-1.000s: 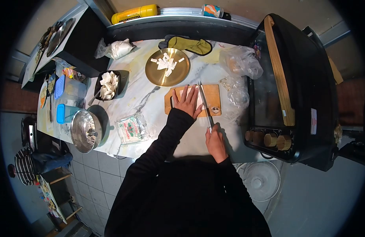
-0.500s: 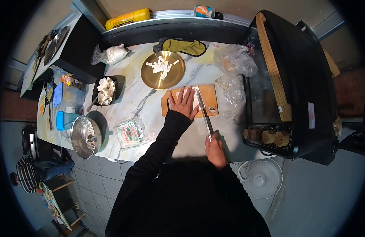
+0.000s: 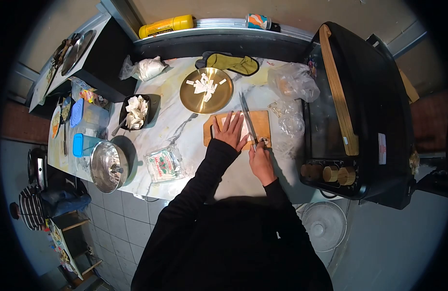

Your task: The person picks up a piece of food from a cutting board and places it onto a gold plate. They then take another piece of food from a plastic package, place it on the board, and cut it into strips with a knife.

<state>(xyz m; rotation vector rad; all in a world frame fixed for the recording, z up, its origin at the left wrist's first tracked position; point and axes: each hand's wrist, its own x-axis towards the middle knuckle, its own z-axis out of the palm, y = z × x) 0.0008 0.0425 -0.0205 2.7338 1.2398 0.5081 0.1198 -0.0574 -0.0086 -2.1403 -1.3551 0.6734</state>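
Observation:
My left hand [image 3: 229, 133] lies with its fingers spread over a thin white sheet [image 3: 244, 128] on the wooden cutting board [image 3: 264, 122]. The hand covers most of that sheet. My right hand [image 3: 262, 162] grips the handle of a long knife [image 3: 248, 115], whose blade lies across the board just right of the sheet, its tip reaching past the far edge. Beyond the board stands a gold plate [image 3: 190, 103] with several narrow white strips [image 3: 204, 86] heaped on it.
On the left are a black bowl [image 3: 124, 114] of folded white pieces, a steel bowl [image 3: 101, 167] and blue-lidded containers [image 3: 77, 112]. A printed plastic packet [image 3: 163, 165] lies nearer me. Plastic bags [image 3: 292, 82] and a black oven [image 3: 374, 111] stand right. A person [image 3: 32, 206] is far left.
My right hand and the knife have moved forward, away from me, so the tip now reaches past the board. My left hand stays on the white sheet. The whole view has shifted slightly.

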